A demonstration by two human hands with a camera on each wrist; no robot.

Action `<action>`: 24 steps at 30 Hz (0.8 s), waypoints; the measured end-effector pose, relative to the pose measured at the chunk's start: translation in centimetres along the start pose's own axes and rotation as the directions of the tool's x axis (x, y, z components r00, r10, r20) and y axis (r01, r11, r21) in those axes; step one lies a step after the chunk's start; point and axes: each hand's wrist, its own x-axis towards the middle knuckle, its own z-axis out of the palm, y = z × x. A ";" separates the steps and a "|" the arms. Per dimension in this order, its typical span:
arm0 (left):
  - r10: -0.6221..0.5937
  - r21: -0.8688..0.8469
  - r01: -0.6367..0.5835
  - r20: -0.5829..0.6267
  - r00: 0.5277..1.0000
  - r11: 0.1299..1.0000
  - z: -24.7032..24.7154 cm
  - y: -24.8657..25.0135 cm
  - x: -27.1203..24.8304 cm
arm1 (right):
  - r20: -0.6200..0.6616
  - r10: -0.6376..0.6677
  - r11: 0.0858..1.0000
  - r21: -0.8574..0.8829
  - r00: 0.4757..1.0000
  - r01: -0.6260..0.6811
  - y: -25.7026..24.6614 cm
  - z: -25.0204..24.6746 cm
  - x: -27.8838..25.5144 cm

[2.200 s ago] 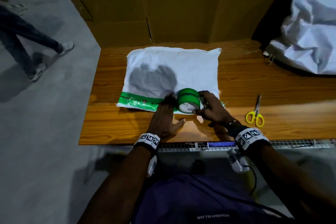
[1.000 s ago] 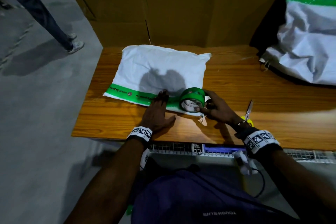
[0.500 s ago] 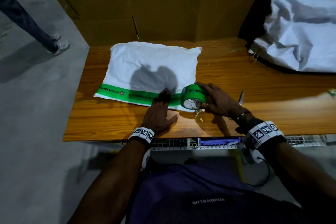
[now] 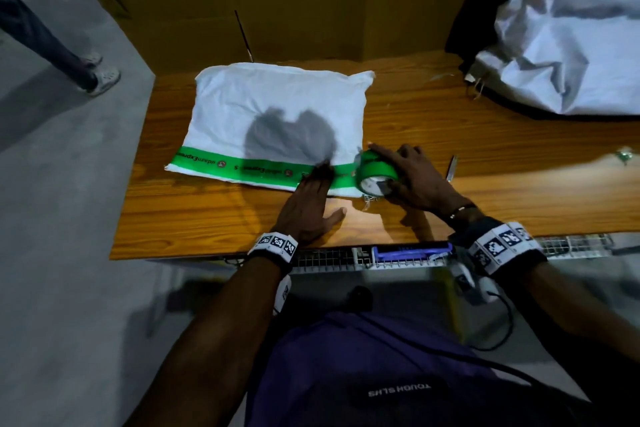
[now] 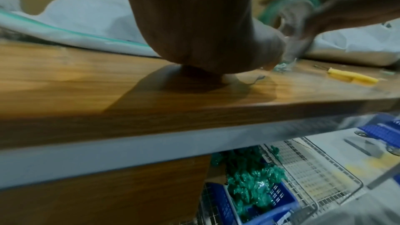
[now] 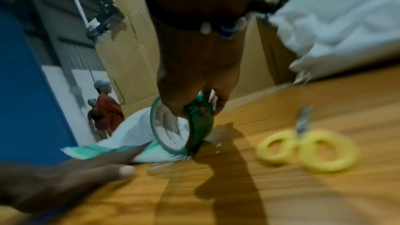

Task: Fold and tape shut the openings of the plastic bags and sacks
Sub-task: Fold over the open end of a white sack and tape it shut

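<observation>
Fingers (image 4: 320,174) of the left hand (image 4: 306,208) were laid out straight and flat on the green tape strip (image 4: 256,166) of the white plastic bag (image 4: 277,114), so the folded opening was pressed down against the wooden table (image 4: 467,135). Nothing was held by this hand. The green tape roll (image 4: 375,173) was grasped by the right hand (image 4: 415,180), with the fingers curled over its rim, and it was set on edge at the right corner of the bag's near border. The bag itself was lying flat near the left part of the table, with the opening turned toward the person. Yellow scissors (image 6: 307,150) were lying on the table just beside the right hand, not touched. A bigger white sack (image 4: 568,38) was placed at the far right.

Some trouble could be expected from here: if the roll is pulled past the corner too quickly, the tape could be wrinkled or stuck to the table. If the left hand is lifted early, the fold could be opened again.
</observation>
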 end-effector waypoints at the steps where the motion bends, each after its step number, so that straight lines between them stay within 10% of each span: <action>1: 0.002 -0.002 -0.002 0.001 1.000 1.000 0.1 0.0 0.0 | 0.006 -0.012 0.999 -0.036 1.000 0.012 0.6 -0.5 -0.7; 10: -0.134 0.033 0.134 0.006 0.991 0.990 1.0 4.1 1.8 | -0.104 0.147 0.872 0.484 0.984 -0.079 0.1 2.7 -2.2; 20: -0.146 0.083 0.141 0.068 0.987 0.987 1.6 3.8 1.8 | 0.054 0.130 0.991 -0.028 0.990 -0.129 3.9 -3.4 -3.2; 24: -0.182 0.066 0.178 0.071 0.981 0.982 1.7 3.9 2.0 | -0.018 0.089 0.991 0.106 0.996 -0.087 4.6 -3.2 -3.7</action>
